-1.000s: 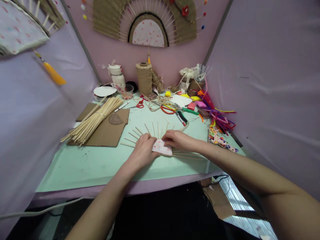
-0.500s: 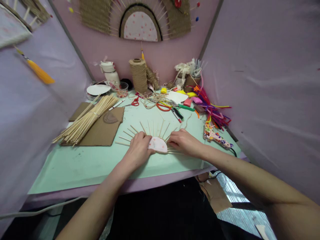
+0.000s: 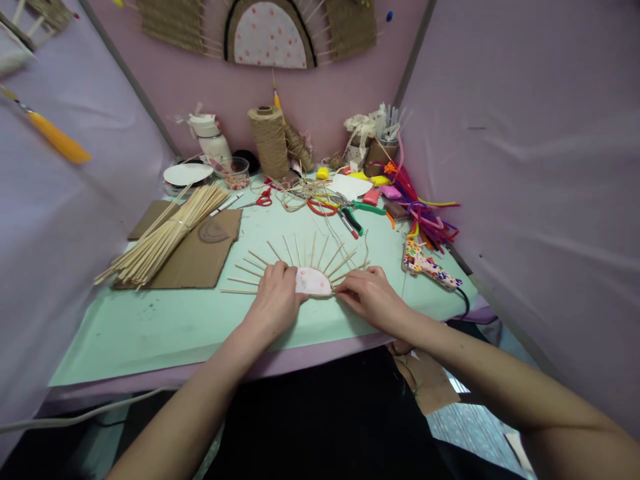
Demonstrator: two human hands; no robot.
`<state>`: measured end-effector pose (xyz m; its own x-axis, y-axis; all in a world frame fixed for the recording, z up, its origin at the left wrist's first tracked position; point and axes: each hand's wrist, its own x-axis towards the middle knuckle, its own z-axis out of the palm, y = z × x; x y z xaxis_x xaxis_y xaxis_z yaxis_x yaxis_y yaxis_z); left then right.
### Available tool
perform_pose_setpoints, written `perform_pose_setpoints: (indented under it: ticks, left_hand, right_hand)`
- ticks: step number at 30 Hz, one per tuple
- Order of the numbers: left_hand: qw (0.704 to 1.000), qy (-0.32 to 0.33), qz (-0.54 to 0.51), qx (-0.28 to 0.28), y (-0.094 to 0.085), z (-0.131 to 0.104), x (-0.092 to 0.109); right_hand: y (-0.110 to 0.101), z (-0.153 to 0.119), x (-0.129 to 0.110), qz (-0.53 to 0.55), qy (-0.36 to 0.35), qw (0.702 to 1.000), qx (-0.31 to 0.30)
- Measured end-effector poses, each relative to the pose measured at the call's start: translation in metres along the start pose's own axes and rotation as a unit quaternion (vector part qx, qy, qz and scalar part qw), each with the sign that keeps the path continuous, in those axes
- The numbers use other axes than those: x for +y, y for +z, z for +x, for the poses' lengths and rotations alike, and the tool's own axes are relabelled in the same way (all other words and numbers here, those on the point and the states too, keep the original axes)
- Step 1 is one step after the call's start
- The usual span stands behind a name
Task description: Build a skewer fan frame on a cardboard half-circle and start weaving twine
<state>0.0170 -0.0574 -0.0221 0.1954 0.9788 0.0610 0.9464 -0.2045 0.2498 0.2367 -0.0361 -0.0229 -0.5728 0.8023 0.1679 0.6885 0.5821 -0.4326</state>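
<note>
A half-round white piece with pink dots point(image 3: 313, 282) lies flat on the table, thin wooden sticks point(image 3: 297, 248) fanning out from its curved edge. My left hand point(image 3: 277, 287) grips its left part, thumb at the straight lower edge and fingers over the top. At the right corner, my right hand point(image 3: 369, 293) is closed in a pinch close against the edge, over the right-hand sticks. A thin strand of twine point(image 3: 367, 245) runs down to this hand from behind; the fingertips mostly hide what they pinch.
Left lies a stick bundle point(image 3: 173, 237) on cardboard point(image 3: 220, 257). Behind are red scissors point(image 3: 263, 197), green-handled pliers point(image 3: 369, 208), a twine spool point(image 3: 269, 143) and a bottle point(image 3: 210, 140). A patterned glue gun point(image 3: 430, 265) and pipe cleaners point(image 3: 425, 217) sit at right.
My right hand has shifted down along the piece's edge to its lower right corner, uncovering sticks above it. My left hand keeps its hold. The view has tilted slightly.
</note>
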Motion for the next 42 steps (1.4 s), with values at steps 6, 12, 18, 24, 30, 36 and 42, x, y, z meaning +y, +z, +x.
perform_pose_setpoints:
  ticks: [6, 12, 18, 24, 30, 36, 42]
  left_hand:
    - [0.999, -0.025, 0.022, 0.021, 0.004, -0.004, 0.009]
    - [0.999, -0.025, 0.045, -0.004, 0.000, -0.004, 0.014]
    - [0.998, -0.001, 0.042, -0.039, -0.008, 0.001, 0.012]
    - [0.999, 0.038, 0.012, -0.028, -0.010, 0.003, 0.016]
    - [0.999, 0.034, 0.008, -0.022, -0.010, 0.003, 0.017]
    - [0.999, 0.027, 0.025, -0.011, -0.004, 0.007, 0.020]
    - [0.998, 0.012, 0.052, 0.014, 0.005, 0.006, 0.021]
  right_hand:
    - [0.009, -0.006, -0.004, 0.045, 0.048, 0.996, 0.055]
    - [0.019, -0.010, -0.006, 0.022, 0.047, 0.995, 0.083]
    - [0.022, -0.009, -0.005, 0.010, 0.019, 0.993, 0.117]
    - [0.026, -0.006, -0.005, 0.026, 0.047, 0.991, 0.121]
    - [0.026, -0.006, -0.007, 0.028, 0.063, 0.991, 0.112]
    - [0.029, -0.009, -0.010, -0.033, 0.043, 0.990, 0.133]
    - [0.029, -0.014, -0.011, -0.107, 0.003, 0.984, 0.140]
